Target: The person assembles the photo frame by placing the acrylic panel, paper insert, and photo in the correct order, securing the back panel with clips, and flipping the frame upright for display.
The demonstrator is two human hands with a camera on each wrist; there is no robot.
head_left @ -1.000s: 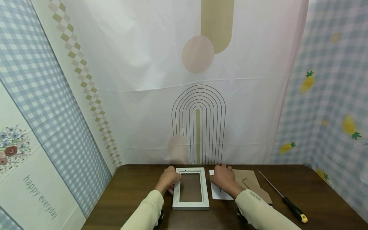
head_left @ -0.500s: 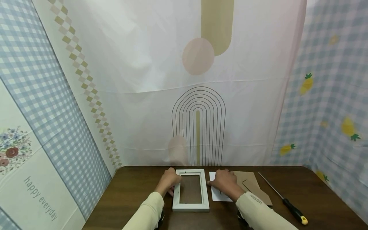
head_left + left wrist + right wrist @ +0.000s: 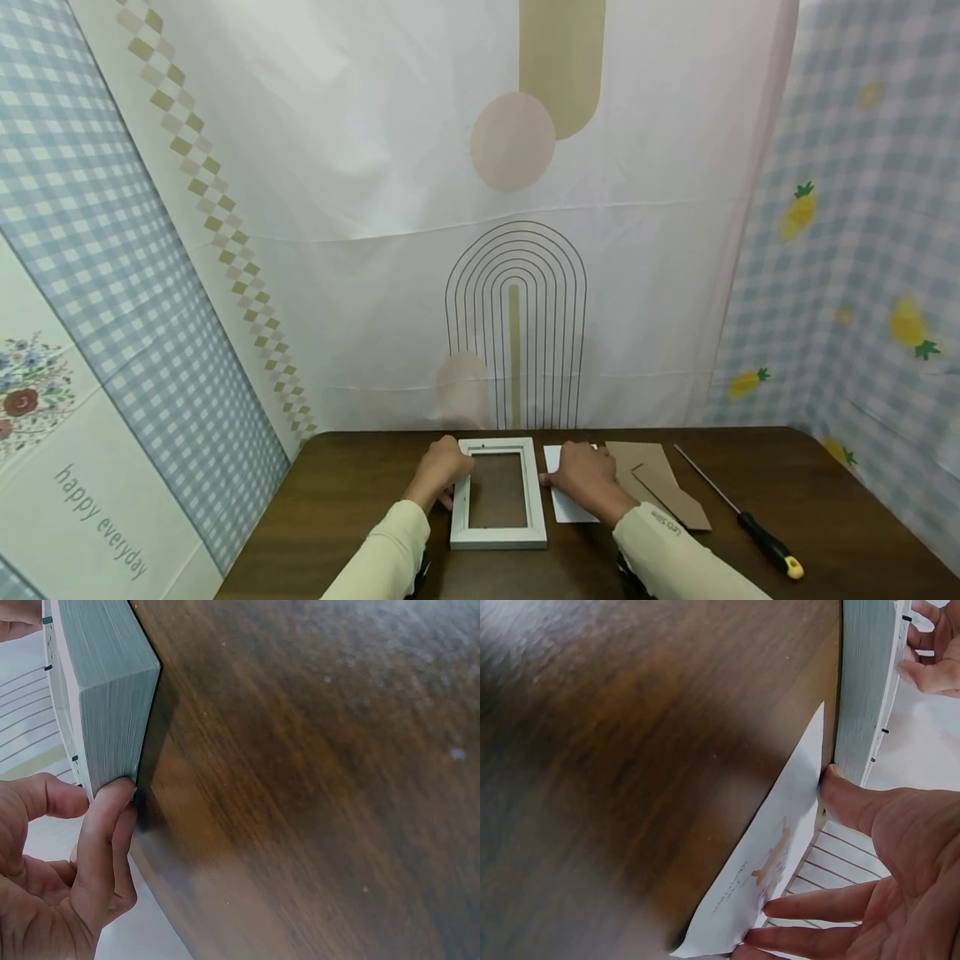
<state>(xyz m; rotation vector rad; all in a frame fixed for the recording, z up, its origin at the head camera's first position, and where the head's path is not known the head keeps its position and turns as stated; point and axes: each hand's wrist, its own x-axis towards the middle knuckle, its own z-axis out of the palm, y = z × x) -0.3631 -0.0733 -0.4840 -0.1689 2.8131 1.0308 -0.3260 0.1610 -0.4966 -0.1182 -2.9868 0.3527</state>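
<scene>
A white wooden picture frame (image 3: 535, 500) lies on the table with its recessed side up. My left hand (image 3: 441, 468) pinches its left rail, the thumb at the inner edge and the fingers on the outer side in the left wrist view. To the right of the frame is a white printed card (image 3: 576, 510) with a small orange-brown picture (image 3: 771, 859) on it. My right hand (image 3: 585, 477) holds this card, thumb by its frame-side edge and fingertips at another edge. The thumb is close to the frame's right side; whether it touches cannot be told.
A brown backing board (image 3: 645, 457) with a stand flap lies right of my right hand. Further right is a screwdriver (image 3: 761, 537) with a black and yellow handle. A patterned cloth (image 3: 375, 317) hangs behind the wooden table (image 3: 352, 483).
My right thumb has come left toward the frame, and less of the card shows beside the hand. The frame and my left hand have stayed in place. The head view shifts slightly.
</scene>
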